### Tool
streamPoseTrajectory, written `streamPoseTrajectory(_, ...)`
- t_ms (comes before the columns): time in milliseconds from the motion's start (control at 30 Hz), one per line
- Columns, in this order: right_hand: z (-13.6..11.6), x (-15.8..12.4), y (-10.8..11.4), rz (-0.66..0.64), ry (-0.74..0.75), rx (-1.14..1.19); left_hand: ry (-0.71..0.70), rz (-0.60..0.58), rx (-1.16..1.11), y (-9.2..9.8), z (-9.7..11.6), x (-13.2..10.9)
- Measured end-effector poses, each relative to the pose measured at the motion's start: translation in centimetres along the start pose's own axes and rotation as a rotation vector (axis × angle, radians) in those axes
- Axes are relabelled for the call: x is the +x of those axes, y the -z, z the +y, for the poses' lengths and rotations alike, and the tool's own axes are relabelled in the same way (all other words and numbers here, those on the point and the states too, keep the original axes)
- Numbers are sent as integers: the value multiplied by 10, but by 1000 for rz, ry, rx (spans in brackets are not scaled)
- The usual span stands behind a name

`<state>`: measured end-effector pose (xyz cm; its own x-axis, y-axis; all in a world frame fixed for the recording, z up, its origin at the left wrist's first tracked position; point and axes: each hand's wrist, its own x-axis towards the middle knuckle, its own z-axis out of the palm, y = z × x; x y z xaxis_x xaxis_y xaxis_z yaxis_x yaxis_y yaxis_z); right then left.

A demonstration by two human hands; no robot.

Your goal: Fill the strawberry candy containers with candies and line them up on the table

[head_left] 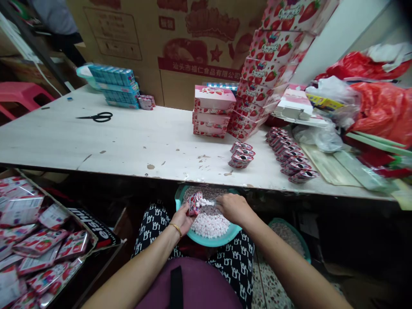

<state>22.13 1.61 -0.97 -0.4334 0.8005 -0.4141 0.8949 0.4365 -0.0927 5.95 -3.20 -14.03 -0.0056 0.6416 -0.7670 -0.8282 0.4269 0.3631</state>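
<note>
My left hand (183, 219) is closed around a small strawberry-print packet (194, 203), its mouth turned to the right. From the right, my right hand (232, 207) grips a small scoop (210, 203) heaped with white candies, its tip at the packet's mouth. Beneath both hands a turquoise basin (206, 241), full of small white and pale pink candies (210, 225), rests on my lap. On the table just ahead, three similar packets (241, 155) stand in a short row with dark openings facing up. The scoop's handle is hidden in my fingers.
A longer row of upright packets (289, 156) stands to the right, near plastic bags (383, 107). Stacked strawberry boxes (214, 111) are at the back; scissors (99, 116) lie left. An open carton of sealed packs (41, 244) sits lower left, and a second basin (289, 236) lower right.
</note>
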Motion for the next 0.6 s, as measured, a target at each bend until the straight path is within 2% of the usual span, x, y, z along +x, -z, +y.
streamPoseTrajectory(167, -5, -2, 8, 13, 14, -65, 0, 14, -9, 4, 1, 1)
streamPoseTrajectory(367, 28, -19, -4, 44, -96, 95, -76, -30, 13, 5, 7, -1)
streamPoseTrajectory(500, 45, -25, -25, 96, -154, 318, 61, 114, -157, 3, 7, -1)
streamPoseTrajectory(600, 41, -22, -38, 141, -182, 445, 197, 154, -194, 2, 2, -3)
